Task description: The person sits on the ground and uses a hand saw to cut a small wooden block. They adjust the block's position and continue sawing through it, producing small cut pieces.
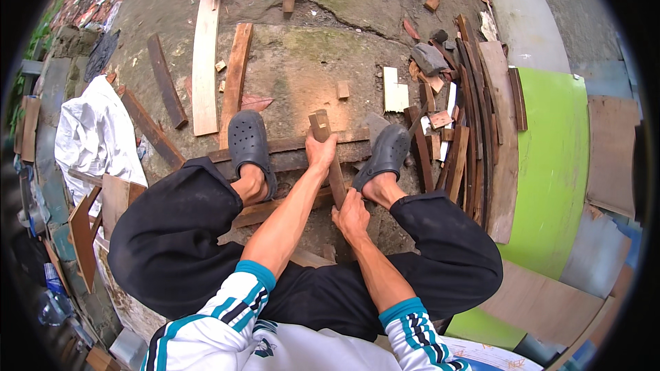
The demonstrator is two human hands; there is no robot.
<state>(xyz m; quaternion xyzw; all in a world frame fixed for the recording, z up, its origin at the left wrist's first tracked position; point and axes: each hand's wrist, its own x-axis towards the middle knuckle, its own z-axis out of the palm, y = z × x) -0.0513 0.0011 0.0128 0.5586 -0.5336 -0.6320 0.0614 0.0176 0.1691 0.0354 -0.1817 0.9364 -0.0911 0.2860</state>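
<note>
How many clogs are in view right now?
2: one clog on the person's left foot, one clog on the right foot, both standing on the wood strip beside the hands.

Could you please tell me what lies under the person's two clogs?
Dark planks lying crosswise run under both clogs, on bare concrete. The soles hide the wood directly beneath them. Both hands grip a notched stick between the feet.

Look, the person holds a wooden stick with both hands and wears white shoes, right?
Not quite. The head view shows the shoes are dark grey, not white. The left hand and right hand do both hold the wooden stick.
</note>
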